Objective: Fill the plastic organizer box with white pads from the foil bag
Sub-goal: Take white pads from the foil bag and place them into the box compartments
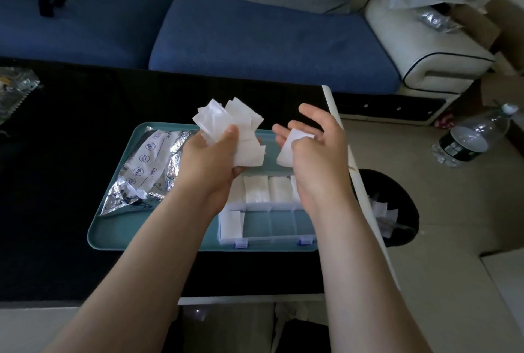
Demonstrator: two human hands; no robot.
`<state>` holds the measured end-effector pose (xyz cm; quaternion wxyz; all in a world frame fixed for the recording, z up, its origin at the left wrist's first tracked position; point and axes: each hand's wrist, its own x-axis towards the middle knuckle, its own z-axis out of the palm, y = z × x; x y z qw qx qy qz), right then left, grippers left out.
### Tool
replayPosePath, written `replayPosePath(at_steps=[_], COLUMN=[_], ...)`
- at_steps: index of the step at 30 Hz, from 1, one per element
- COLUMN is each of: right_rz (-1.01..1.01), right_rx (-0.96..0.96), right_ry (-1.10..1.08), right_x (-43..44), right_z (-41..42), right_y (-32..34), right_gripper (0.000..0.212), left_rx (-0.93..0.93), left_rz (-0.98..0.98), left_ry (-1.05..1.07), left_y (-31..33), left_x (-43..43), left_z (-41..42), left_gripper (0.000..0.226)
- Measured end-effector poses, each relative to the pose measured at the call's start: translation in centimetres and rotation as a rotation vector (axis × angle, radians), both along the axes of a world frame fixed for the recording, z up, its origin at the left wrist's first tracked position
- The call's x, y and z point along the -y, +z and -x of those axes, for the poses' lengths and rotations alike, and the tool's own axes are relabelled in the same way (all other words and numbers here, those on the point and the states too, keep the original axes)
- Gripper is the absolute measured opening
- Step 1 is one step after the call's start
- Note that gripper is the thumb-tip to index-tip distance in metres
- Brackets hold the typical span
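Two hands hang above a teal tray (113,229) that lies on the black counter (51,182). The left hand (209,167) grips a loose bunch of white pads (226,123), its fingers curled round their lower ends while the upper ends fan out toward the far side. The right hand (314,154), just to the right and apart from the bunch, holds a single pad (292,150). The thumb presses it against the palm while the other fingers stay loosely spread.

Below the hands, the clear organizer box (283,229) sits open on the near right part of the tray, its blue latches facing the near edge. Stacked pads (256,192) fill the compartments of its far row, and one more lies in the left compartment of the near row. The crumpled foil bag (147,165) rests on the left part of the tray.

Right of the counter, a black bin (397,191) on the floor holds white scraps, and a plastic bottle (473,137) lies farther right. A blue sofa (255,41) stands beyond the counter.
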<state>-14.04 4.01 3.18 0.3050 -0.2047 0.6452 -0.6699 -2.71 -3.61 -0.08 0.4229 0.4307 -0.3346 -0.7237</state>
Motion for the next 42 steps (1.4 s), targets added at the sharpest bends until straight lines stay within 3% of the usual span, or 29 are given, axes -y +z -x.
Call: replayPosePath(at_steps=[4, 13, 18, 23, 35, 42], right_rz=[0.132, -0.008, -0.190, -0.235, -0.262, -0.311], right_rx=[0.167, 0.174, -0.083, -0.203, -0.745, -0.800], right_ry=[-0.101, 0.022, 0.158, 0.163, 0.320, 0.375], right_x=[0.0, 0.2, -0.1, -0.2, -0.3, -0.2], right_z=[0.8, 0.3, -0.4, 0.2, 0.0, 0.2], right_y=[0.1, -0.2, -0.7, -0.9, -1.3, -1.4], right_gripper=[0.045, 0.040, 0.042, 0.036, 0.034, 0.033], left_rx=[-0.004, -0.093, -0.153, -0.177, -0.040, 0.001], left_rz=[-0.002, -0.100, -0.164, -0.170, -0.103, -0.075], left_ry=[0.008, 0.021, 0.032, 0.000, -0.047, -0.060], left_y=[-0.2, -0.1, 0.1, 0.5, 1.3, 1.1], left_x=[-0.4, -0.6, -0.1, -0.2, -0.5, -0.3], left_z=[0.6, 1.1, 0.7, 0.6, 0.2, 0.2], left_gripper=[0.021, 0.026, 0.026, 0.028, 0.024, 0.027])
